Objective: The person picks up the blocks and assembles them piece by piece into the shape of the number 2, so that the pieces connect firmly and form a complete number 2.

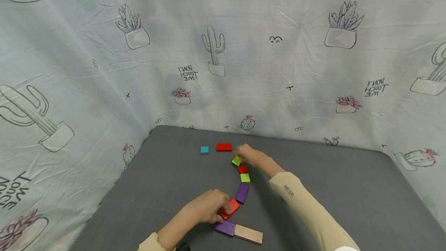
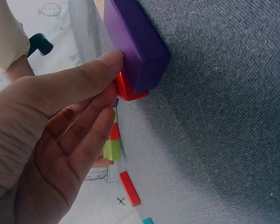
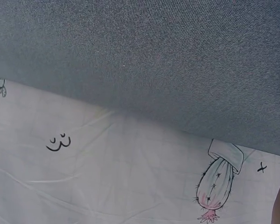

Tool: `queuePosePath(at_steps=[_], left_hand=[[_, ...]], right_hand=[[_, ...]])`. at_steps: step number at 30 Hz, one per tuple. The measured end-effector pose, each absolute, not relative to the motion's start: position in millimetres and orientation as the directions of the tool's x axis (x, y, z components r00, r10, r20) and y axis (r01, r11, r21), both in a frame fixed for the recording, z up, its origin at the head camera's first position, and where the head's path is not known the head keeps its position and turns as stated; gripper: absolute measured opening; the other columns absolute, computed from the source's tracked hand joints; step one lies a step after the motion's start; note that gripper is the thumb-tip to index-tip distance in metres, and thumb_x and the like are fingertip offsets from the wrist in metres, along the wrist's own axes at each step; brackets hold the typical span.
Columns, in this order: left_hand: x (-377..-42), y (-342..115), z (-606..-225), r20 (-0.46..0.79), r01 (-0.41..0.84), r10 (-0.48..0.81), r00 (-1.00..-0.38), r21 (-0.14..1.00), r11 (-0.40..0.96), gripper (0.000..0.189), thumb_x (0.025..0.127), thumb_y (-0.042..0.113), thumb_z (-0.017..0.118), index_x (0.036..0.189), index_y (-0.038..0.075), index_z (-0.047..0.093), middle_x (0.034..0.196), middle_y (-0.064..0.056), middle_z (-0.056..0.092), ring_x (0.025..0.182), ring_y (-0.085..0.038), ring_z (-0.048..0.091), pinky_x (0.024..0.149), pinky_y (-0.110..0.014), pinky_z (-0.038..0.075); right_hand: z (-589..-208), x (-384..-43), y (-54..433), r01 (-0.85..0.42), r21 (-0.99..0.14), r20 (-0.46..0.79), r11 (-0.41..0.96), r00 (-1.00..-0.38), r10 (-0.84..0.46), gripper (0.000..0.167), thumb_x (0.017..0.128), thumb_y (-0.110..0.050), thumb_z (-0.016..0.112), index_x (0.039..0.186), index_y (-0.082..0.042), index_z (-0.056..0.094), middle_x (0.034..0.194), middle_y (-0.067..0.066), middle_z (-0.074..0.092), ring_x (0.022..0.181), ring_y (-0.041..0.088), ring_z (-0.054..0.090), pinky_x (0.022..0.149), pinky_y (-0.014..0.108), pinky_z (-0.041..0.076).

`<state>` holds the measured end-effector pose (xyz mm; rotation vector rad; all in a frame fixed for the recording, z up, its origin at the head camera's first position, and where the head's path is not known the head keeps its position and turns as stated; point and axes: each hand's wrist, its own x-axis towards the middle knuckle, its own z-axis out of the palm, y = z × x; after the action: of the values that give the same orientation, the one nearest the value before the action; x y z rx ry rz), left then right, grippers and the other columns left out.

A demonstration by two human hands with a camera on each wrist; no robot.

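1. Head view: the left hand (image 1: 210, 204) appears to pinch the near red block (image 1: 234, 206) between thumb and forefinger, its thumb beside the near purple block (image 1: 225, 228).
2. Fingers of the right hand (image 1: 248, 155) curl on the far green block (image 1: 236, 161), seemingly gripping it.
3. Between the hands lie the middle red block (image 1: 243, 169), middle green block (image 1: 245, 178) and middle purple block (image 1: 242, 193), in a curve; the wooden block (image 1: 248, 234) meets the near purple block.
4. Likely step: aligning the blocks at two spots; the next move calls for gentle release, neighbours undisturbed.
5. Farther off sit the far red block (image 1: 224, 147) and blue block (image 1: 204, 150).
6. Left wrist view adds the near purple block's thickness and the other fingers, loosely extended; right wrist view, mostly grey table (image 3: 130, 56) and printed backdrop (image 3: 121, 168), cannot confirm the right grip.
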<state>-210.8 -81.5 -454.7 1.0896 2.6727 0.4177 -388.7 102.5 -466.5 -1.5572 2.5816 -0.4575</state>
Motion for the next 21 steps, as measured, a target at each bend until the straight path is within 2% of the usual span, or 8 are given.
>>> queuePosePath(at_steps=[5, 11, 21], left_hand=[[-209.7, -81.1, -454.2, -0.098, 0.64, 0.707, -0.701, 0.352, 0.683, 0.021, 0.069, 0.012, 0.086, 0.088, 0.017, 0.077, 0.082, 0.017, 0.06, 0.081, 0.003, 0.059, 0.07, -0.013, 0.048], [-209.3, -80.5, -453.8, -0.096, 0.639, 0.703, -0.705, 0.344, 0.688, 0.021, 0.068, 0.011, 0.086, 0.086, 0.017, 0.077, 0.08, 0.017, 0.059, 0.078, 0.002, 0.059, 0.068, -0.013, 0.048], [-209.7, -80.4, -454.7, -0.109, 0.63, 0.696, -0.71, 0.344, 0.697, 0.022, 0.069, 0.01, 0.086, 0.088, 0.017, 0.077, 0.08, 0.017, 0.059, 0.079, 0.003, 0.058, 0.069, -0.014, 0.048]], right_hand=[[-468.8, -388.9, 103.6, -0.864, -0.276, 0.09, 0.421, -0.459, -0.884, 0.03, 0.078, 0.018, 0.065, 0.104, 0.004, 0.07, 0.102, 0.014, 0.067, 0.081, 0.018, 0.06, 0.068, 0.026, 0.051], [-468.3, -387.7, 100.8, -0.865, -0.291, 0.086, 0.409, -0.449, -0.889, 0.03, 0.078, 0.019, 0.064, 0.103, 0.003, 0.071, 0.102, 0.014, 0.068, 0.089, 0.022, 0.064, 0.072, 0.027, 0.053], [-463.9, -385.1, 97.6, -0.841, -0.293, 0.019, 0.455, -0.481, -0.877, 0.033, 0.08, 0.018, 0.062, 0.106, 0.002, 0.071, 0.105, 0.013, 0.069, 0.093, 0.022, 0.065, 0.074, 0.028, 0.053]])
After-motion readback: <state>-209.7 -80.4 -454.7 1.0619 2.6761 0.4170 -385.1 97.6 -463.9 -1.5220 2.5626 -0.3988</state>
